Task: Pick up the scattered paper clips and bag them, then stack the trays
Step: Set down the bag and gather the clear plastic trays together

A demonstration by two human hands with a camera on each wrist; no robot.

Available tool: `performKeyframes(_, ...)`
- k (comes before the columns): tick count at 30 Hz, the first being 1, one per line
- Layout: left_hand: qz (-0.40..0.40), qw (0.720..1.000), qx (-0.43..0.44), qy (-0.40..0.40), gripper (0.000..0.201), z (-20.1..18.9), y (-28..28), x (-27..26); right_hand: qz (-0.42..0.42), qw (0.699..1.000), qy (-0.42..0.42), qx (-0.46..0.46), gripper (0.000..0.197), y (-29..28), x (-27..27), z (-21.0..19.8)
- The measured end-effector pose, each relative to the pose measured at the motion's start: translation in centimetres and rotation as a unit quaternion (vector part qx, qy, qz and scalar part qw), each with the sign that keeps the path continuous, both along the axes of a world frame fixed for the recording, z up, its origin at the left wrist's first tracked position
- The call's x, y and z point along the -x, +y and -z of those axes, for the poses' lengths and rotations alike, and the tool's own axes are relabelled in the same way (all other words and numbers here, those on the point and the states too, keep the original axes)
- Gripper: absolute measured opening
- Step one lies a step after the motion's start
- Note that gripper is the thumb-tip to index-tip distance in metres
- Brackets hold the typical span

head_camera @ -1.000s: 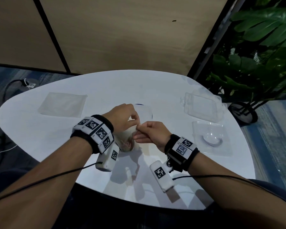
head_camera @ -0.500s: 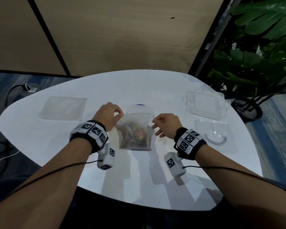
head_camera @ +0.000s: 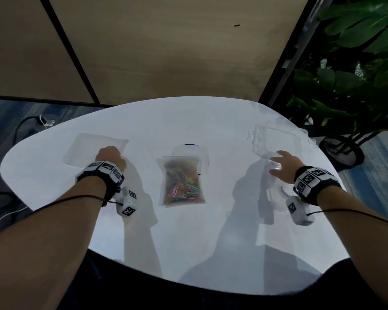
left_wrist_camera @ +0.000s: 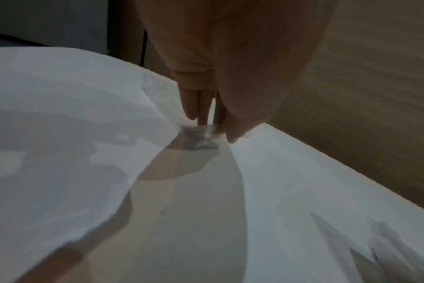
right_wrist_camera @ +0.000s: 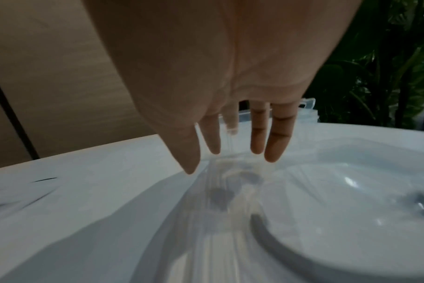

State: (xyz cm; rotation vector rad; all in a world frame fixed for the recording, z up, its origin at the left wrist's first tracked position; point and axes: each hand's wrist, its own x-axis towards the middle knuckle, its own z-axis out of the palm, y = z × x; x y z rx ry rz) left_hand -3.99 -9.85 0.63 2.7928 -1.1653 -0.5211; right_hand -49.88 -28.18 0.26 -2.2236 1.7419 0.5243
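A clear zip bag (head_camera: 181, 182) full of coloured paper clips lies flat at the table's centre, with neither hand on it. My left hand (head_camera: 109, 154) is at the right edge of a flat clear tray (head_camera: 92, 148) on the left. In the left wrist view its fingers (left_wrist_camera: 197, 113) and thumb pinch that tray's corner (left_wrist_camera: 201, 134). My right hand (head_camera: 277, 163) hovers with its fingers (right_wrist_camera: 257, 137) spread straight over the far rim of a clear domed tray (head_camera: 276, 193) (right_wrist_camera: 351, 181) on the right; whether they touch it is unclear.
Another clear tray (head_camera: 278, 139) sits behind the domed one near the table's far right edge. A further clear piece (head_camera: 192, 151) lies just behind the bag. The white table (head_camera: 211, 242) is rounded. A potted plant (head_camera: 349, 90) stands on the right.
Both hands let go of the bag, which now lies flat. The left hand moved out to the left tray and the right hand out to the domed tray.
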Motion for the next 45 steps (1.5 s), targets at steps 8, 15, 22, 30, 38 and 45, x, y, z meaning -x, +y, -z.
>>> performKeyframes(8, -0.032, 0.985, 0.164, 0.033, 0.029, -3.3, 0.7, 4.1, -0.064, 0.993, -0.091, -0.046, 0.042, 2.6, -3.8, -2.2)
performKeyframes(15, 0.125, 0.950, 0.285, -0.007, 0.029, -7.4, -2.1, 11.3, -0.151, 0.979, -0.083, -0.113, 0.043, 9.3, -7.4, -2.8)
performKeyframes(22, 0.250, 0.921, 0.294, 0.047, 0.050, -8.9, -4.9, 17.8, -0.146, 0.939, -0.253, -0.180, 0.040, 12.4, -5.3, -6.0)
performKeyframes(30, 0.371, 0.912, 0.025, 0.172, 0.041, -1.8, -3.2, 23.1, 0.187, 0.980, -0.067, 0.029, 0.092, 6.6, 7.8, -4.1)
performKeyframes(38, 0.384, 0.910, 0.014, 0.156, 0.037, -1.9, -4.0, 24.0, 0.223, 0.972, -0.055, -0.035, 0.133, 8.8, 8.1, -0.2)
performKeyframes(45, 0.437, 0.899, -0.008, -0.031, 0.076, -0.1, -6.4, 26.0, 0.234, 0.972, -0.015, -0.012, 0.086, 7.6, 8.0, -2.8)
